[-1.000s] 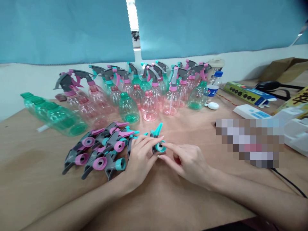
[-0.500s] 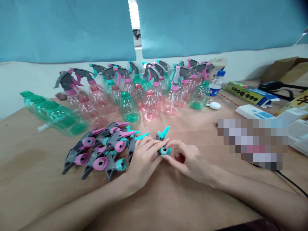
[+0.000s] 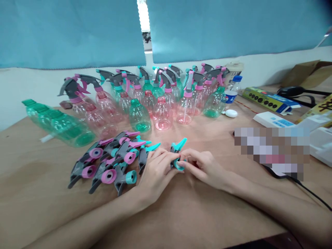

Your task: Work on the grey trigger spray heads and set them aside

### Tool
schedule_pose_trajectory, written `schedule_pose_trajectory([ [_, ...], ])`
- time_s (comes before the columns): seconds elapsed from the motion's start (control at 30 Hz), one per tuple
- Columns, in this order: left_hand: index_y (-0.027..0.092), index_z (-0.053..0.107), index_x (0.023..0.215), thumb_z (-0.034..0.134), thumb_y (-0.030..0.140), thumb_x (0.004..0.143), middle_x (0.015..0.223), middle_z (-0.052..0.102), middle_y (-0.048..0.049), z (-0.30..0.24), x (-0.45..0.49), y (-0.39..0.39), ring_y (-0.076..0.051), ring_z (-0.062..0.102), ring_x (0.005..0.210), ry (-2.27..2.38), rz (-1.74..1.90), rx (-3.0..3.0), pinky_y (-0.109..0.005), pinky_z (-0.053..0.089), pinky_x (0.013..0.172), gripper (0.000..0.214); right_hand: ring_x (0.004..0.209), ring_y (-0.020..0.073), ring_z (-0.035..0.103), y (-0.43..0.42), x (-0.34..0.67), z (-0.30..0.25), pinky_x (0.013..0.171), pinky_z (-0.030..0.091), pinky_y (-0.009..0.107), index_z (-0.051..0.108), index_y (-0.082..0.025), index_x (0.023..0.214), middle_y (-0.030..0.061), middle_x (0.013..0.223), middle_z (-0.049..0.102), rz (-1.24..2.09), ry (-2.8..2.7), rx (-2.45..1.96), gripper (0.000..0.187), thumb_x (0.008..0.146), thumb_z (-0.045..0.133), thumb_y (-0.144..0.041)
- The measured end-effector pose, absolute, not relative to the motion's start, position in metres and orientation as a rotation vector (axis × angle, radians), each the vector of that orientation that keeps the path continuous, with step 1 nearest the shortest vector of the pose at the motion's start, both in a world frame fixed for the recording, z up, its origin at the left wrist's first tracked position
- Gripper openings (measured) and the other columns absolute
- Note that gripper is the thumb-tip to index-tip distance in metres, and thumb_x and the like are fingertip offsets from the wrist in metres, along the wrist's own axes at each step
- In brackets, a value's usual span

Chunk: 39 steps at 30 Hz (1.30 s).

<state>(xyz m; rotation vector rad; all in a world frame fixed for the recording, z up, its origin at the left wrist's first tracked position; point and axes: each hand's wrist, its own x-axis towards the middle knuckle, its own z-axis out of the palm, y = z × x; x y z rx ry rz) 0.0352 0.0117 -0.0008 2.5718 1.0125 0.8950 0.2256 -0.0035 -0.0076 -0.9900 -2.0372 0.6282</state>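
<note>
Gripping a loose grey-and-turquoise spray head (image 3: 179,145) are both hands, near the middle of the brown table (image 3: 202,218). The left hand (image 3: 158,167) bends its fingers about the grey body; the right hand (image 3: 203,166) has its fingertips closed on the turquoise collar (image 3: 179,165), thumb across the front (the fingers partly hide the collar, so its inside cannot be read). The turquoise trigger points up and to the right. Just beside the left hand lies a cluster of further spray heads (image 3: 119,152) — grey bodies with pink or turquoise collars and triggers. Beyond the held piece, an uncapped green bottle (image 3: 140,119) and an uncapped pink bottle (image 3: 163,117) stand upright. Behind these, bottles with fitted spray heads (image 3: 185,107) stand crowded together. Uncapped green bottles (image 3: 62,126) overlap in a row at far left. Recorded on the right: a pixelated item (image 3: 272,152), a white oval object (image 3: 231,113) and a long printed box (image 3: 268,100).
</note>
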Motion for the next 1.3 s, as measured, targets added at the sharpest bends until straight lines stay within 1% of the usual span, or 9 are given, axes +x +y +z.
schedule_pose_trajectory([
  [0.13,0.022,0.060,0.102,0.059,0.027,0.088,0.094,0.069,-0.0002,0.000,0.036,0.013,-0.021,0.056,0.090,1.012,0.887,2.552,-0.037,0.039,0.081,0.015,0.046,0.0071,0.048,-0.002,0.227,-0.006,0.050,0.037,0.017,0.057,-0.018,0.093,-0.0052,0.059,0.059,0.619,-2.062,-0.955,0.013,0.093,0.046,-0.026],
  [0.23,0.022,0.060,0.101,0.062,0.025,0.086,0.094,0.069,0.0010,0.000,0.036,0.013,-0.020,0.056,0.090,1.016,0.865,2.535,-0.037,0.038,0.082,0.016,0.053,0.0079,0.054,0.000,0.228,-0.007,0.053,0.040,0.018,0.056,-0.018,0.089,-0.0021,0.067,0.063,0.584,-2.085,-0.948,0.016,0.095,0.042,-0.024],
  [0.5,0.022,0.059,0.104,0.065,0.025,0.084,0.094,0.067,0.0007,-0.001,0.034,0.014,-0.021,0.054,0.090,1.054,0.790,2.530,-0.035,0.037,0.079,0.021,0.061,0.0110,0.060,-0.001,0.226,-0.012,0.058,0.045,0.020,0.053,-0.019,0.084,0.0013,0.073,0.064,0.400,-2.097,-0.931,0.023,0.097,0.036,-0.026],
  [0.67,0.025,0.058,0.106,0.066,0.024,0.084,0.092,0.065,0.0015,-0.001,0.034,0.014,-0.020,0.054,0.088,1.134,0.792,2.482,-0.035,0.036,0.079,0.024,0.058,0.0100,0.059,-0.004,0.233,-0.001,0.054,0.043,0.019,0.050,-0.021,0.090,0.0002,0.072,0.064,0.249,-1.938,-0.906,0.012,0.096,0.040,-0.024],
  [0.8,0.027,0.059,0.105,0.068,0.023,0.082,0.088,0.064,0.0030,0.000,0.035,0.013,-0.020,0.053,0.087,1.119,0.775,2.459,-0.034,0.035,0.079,0.025,0.048,0.0078,0.052,0.002,0.237,0.000,0.051,0.042,0.019,0.048,-0.020,0.090,-0.0026,0.067,0.058,0.472,-1.901,-0.977,0.009,0.096,0.042,-0.024],
  [0.9,0.026,0.060,0.106,0.068,0.023,0.082,0.091,0.065,0.0021,0.000,0.035,0.013,-0.020,0.053,0.089,1.108,0.780,2.482,-0.035,0.035,0.079,0.026,0.058,0.0102,0.056,0.004,0.235,-0.003,0.056,0.044,0.020,0.048,-0.020,0.087,-0.0015,0.068,0.058,0.605,-1.936,-0.992,0.012,0.096,0.041,-0.026],
  [1.0,0.026,0.058,0.109,0.068,0.024,0.082,0.092,0.064,0.0010,-0.002,0.034,0.013,-0.021,0.053,0.089,1.104,0.798,2.514,-0.035,0.036,0.077,0.029,0.060,0.0101,0.054,0.001,0.232,-0.002,0.056,0.044,0.021,0.050,-0.019,0.085,-0.0007,0.072,0.059,0.641,-1.989,-0.992,0.013,0.094,0.044,-0.026],
  [1.2,0.023,0.057,0.109,0.063,0.027,0.086,0.097,0.066,-0.0004,-0.004,0.035,0.014,-0.021,0.054,0.093,1.063,0.823,2.595,-0.036,0.036,0.079,0.024,0.056,0.0096,0.049,-0.002,0.229,-0.002,0.052,0.041,0.022,0.049,-0.019,0.074,-0.0019,0.066,0.053,0.608,-1.987,-0.962,0.016,0.087,0.057,-0.026],
  [1.3,0.024,0.057,0.109,0.065,0.027,0.084,0.095,0.066,-0.0002,-0.003,0.036,0.014,-0.021,0.054,0.092,1.087,0.827,2.563,-0.035,0.037,0.078,0.026,0.057,0.0098,0.051,-0.002,0.228,-0.006,0.052,0.043,0.022,0.049,-0.019,0.077,-0.0022,0.068,0.055,0.632,-1.908,-0.965,0.014,0.087,0.057,-0.026],
])
